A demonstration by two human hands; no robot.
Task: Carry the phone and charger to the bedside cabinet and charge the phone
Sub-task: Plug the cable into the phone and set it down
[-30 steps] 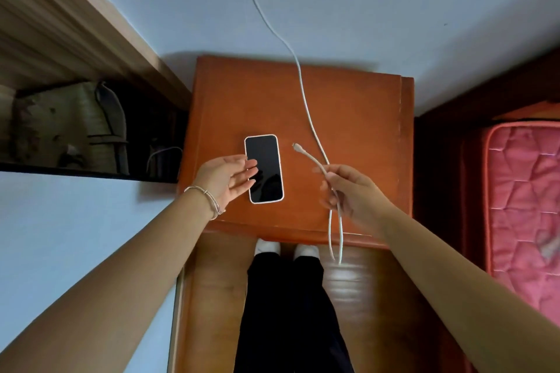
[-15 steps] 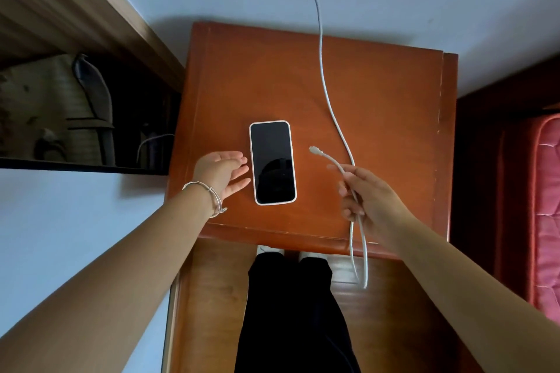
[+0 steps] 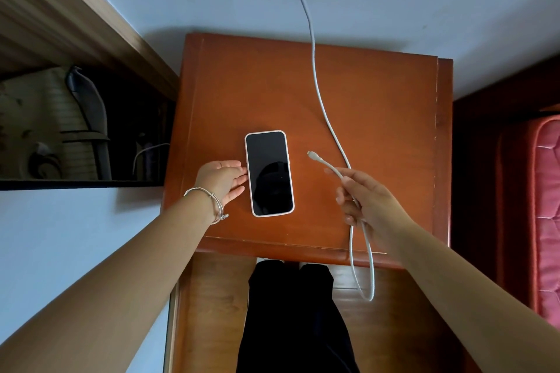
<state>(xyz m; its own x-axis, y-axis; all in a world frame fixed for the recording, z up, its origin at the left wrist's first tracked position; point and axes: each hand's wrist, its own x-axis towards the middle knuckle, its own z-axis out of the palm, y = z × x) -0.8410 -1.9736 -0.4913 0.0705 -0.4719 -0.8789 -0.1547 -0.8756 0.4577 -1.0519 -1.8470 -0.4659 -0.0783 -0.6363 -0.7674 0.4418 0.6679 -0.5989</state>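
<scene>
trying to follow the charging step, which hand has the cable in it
The right hand holds the white cable, its plug end free. The left hand, with the bracelet, holds nothing, fingers at the phone's edge.

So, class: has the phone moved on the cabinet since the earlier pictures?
No. The phone keeps its spot left of centre near the bedside cabinet's front edge.

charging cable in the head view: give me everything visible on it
The charging cable is thin, white and looks rubbery. It comes in from the top edge of the view, runs down the wall and curves across the bedside cabinet top. The right hand grips it near the free end; a slack loop hangs below the hand, past the cabinet's front edge. The small connector sticks out toward the phone, clear of it and not plugged in. Its far end is out of view.
</scene>
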